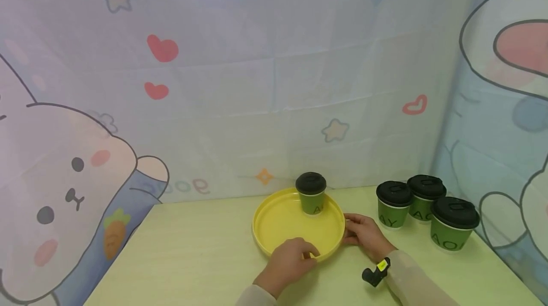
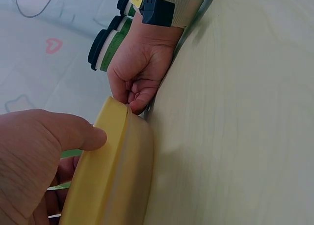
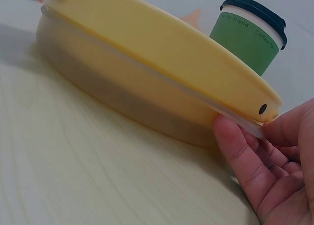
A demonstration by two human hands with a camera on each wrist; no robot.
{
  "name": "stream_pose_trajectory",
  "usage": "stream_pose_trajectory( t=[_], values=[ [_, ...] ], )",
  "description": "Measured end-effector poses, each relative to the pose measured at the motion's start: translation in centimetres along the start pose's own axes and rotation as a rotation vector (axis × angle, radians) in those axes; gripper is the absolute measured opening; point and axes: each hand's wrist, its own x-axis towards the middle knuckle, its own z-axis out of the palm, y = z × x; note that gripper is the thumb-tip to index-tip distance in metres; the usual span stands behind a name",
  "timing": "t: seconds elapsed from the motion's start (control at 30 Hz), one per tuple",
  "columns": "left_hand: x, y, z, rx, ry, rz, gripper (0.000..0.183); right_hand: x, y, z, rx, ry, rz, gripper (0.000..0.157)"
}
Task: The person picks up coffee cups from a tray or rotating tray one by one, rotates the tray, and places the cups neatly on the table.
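Observation:
A round yellow tray [image 1: 278,230] stands on the table, with a paler, translucent lower part [image 3: 122,102] under its yellow rim. One green paper cup with a black lid [image 1: 311,201] stands upright on the tray's far right part. My left hand [image 1: 292,261] holds the near rim, its thumb [image 2: 93,138] against the outer wall and its fingers on the inner side. At the right side, my right hand [image 1: 367,235] pinches the tray's edge; its thumb and a finger [image 3: 235,146] meet at the pale lip.
Right of the tray stand three more lidded green cups: a left one [image 1: 391,213], a rear one [image 1: 421,207] and a near one [image 1: 451,234]. A cartoon-printed cloth [image 1: 239,82] hangs behind the pale wood-grain table [image 1: 184,253]. A small black device [image 1: 376,272] sits on the right wrist.

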Motion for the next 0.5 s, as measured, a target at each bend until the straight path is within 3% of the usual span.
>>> stream_pose_trajectory(
  t=[0.37,0.43,0.5],
  values=[
    [-0.3,-0.2,-0.9,-0.012,0.011,-0.031,0.013,0.0,0.0,-0.1,-0.005,0.0,0.003,0.049],
    [-0.3,-0.7,-1.2,-0.025,0.081,-0.036,0.015,0.1,0.0,-0.1,-0.005,0.003,0.006,0.049],
    [-0.3,-1.4,-1.6,-0.014,0.232,-0.047,0.014,0.1,0.1,0.0,-0.002,0.007,0.009,0.048]
  ],
)
